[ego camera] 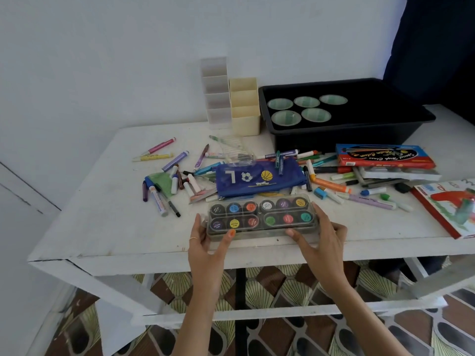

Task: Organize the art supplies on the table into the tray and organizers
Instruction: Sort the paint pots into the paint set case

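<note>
your left hand (205,242) and right hand (322,236) come up from the near edge of the white table (123,227), and between them you grip the clear paint set (261,217), one hand at each short end. your left thumb lies across its near edge and the left fingertips wrap the far left corner; your right thumb presses the near right edge, with the fingers curled round the right end. the case rests on or just above the tabletop, i cannot tell which. just beyond your fingertips lies the blue pouch (257,179), with loose markers (174,173) scattered to either side of it. farther past your fingers stand the clear organizer (217,93) and the cream organizer (245,106), touching each other, and the black tray (347,116) holding five small cups (307,102).
</note>
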Tool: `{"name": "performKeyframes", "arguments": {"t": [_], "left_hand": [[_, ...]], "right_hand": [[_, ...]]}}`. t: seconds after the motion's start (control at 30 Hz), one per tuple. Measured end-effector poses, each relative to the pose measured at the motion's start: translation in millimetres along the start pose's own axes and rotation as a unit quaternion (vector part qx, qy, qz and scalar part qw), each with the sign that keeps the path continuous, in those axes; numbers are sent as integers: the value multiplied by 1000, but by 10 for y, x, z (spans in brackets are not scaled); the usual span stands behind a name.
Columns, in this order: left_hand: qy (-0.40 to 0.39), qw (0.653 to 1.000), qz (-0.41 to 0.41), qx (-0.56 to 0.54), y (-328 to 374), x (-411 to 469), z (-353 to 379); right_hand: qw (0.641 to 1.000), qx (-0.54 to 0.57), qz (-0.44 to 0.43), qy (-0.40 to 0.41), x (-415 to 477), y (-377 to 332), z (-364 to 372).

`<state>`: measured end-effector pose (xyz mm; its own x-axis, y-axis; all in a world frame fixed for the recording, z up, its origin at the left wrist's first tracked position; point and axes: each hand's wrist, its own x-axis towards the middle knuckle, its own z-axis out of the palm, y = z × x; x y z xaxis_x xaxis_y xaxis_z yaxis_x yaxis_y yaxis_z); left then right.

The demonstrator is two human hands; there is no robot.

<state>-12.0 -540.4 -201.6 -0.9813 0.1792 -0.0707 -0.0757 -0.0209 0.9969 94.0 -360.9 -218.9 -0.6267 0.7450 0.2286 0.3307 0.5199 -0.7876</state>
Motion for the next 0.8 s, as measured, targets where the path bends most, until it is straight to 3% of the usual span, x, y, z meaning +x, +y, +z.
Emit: {"name": "performKeyframes", "arguments": {"t": [0.2,0.57,0.8], "left_hand": [[-2,999,-27,-38,26,82,-12],[33,992,76,90,-76,10,74],[-5,977,106,186,-94,45,-40]], "right_hand": [[998,-39,-52,17,-30,69,46],[997,-40,-59,29,-36,105,58],[998,-33,-48,16,-50,105,60]]}}
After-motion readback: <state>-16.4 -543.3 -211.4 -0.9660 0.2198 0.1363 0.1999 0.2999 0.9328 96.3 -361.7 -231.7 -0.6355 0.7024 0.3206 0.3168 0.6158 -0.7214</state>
